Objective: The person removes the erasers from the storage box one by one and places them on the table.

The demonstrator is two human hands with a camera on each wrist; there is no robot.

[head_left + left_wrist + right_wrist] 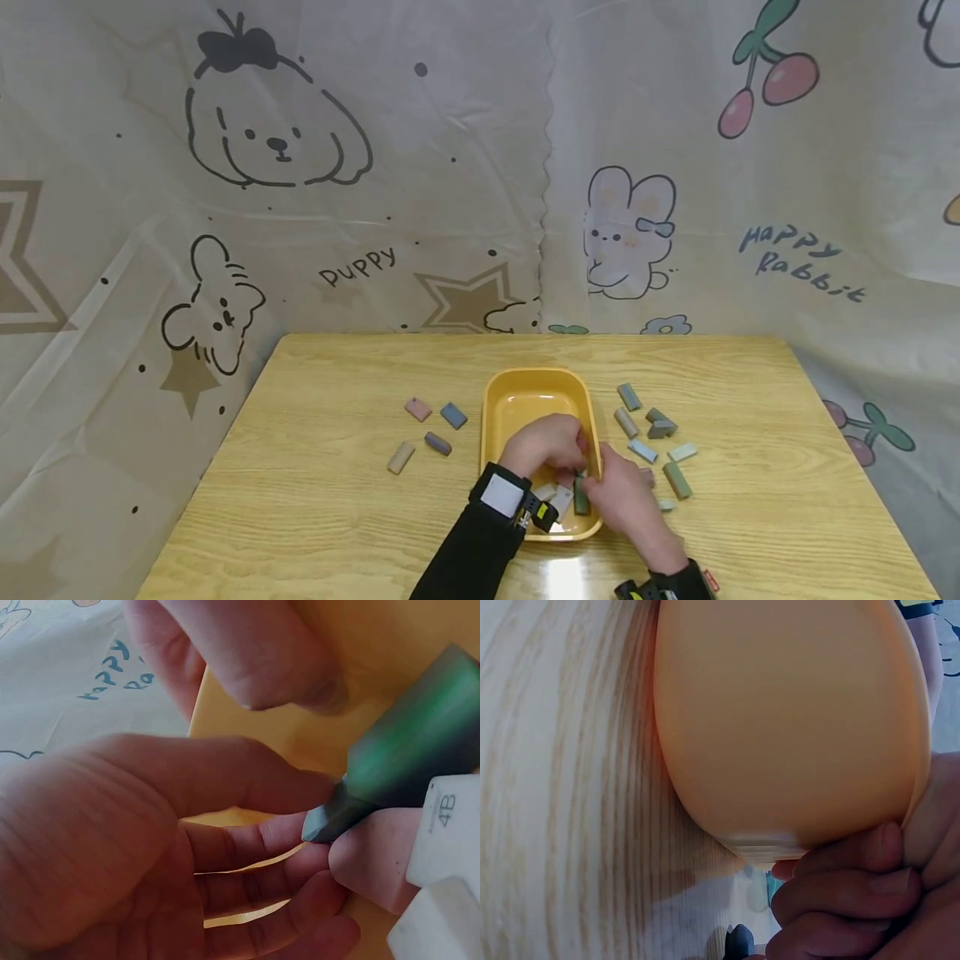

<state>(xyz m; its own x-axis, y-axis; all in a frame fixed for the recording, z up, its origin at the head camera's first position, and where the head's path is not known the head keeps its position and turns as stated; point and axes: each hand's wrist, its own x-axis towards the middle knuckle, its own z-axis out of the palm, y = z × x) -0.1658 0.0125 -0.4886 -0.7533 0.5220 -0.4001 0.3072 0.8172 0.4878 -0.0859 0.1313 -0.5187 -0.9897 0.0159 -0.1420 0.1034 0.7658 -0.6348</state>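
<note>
A yellow plastic tray (pixel 517 385) stands on the table, and my left hand (pixel 551 442) reaches down inside it. Between its thumb and index finger it pinches the end of a small dark grey-blue block (pixel 326 817). Touching that block is a green block (pixel 412 735); a pink block (pixel 375 859) and a white eraser (pixel 446 825) marked 4B lie beside it. Another white block (pixel 439 922) is nearby. My right hand (pixel 622 492) grips the tray's right wall, its fingers (pixel 847 892) curled against the outside.
Left of the tray lie a pink block (pixel 417 408), a blue block (pixel 453 415), a grey block (pixel 438 443) and a beige block (pixel 401 457). Several more, including a green block (pixel 677 481) and a pale block (pixel 682 452), are scattered to the right. Behind the table (pixel 337 517) hangs a printed curtain.
</note>
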